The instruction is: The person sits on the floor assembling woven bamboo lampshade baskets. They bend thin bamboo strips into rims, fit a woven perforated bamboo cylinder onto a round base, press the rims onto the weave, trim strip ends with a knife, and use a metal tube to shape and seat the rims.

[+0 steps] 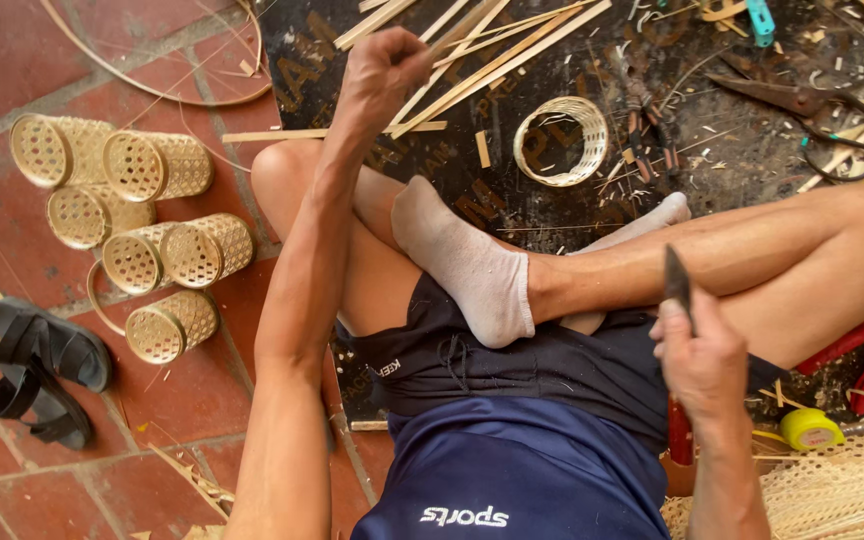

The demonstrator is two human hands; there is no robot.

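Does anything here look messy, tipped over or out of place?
Mostly work litter: bamboo shavings are strewn over the dark mat. The small woven baskets lie tipped on their sides on the tiled floor, beside a pair of sandals. Nothing looks broken.

Six small woven baskets (132,215) counted in a cluster on the left, one woven ring (560,141) seen at the far middle, two dark sandals (42,370) at the near left, one yellow tape roll (809,428) near right, one pair of scissors (812,105) far right.

Pale matt bamboo strips (492,60), dark metal blade (676,280)
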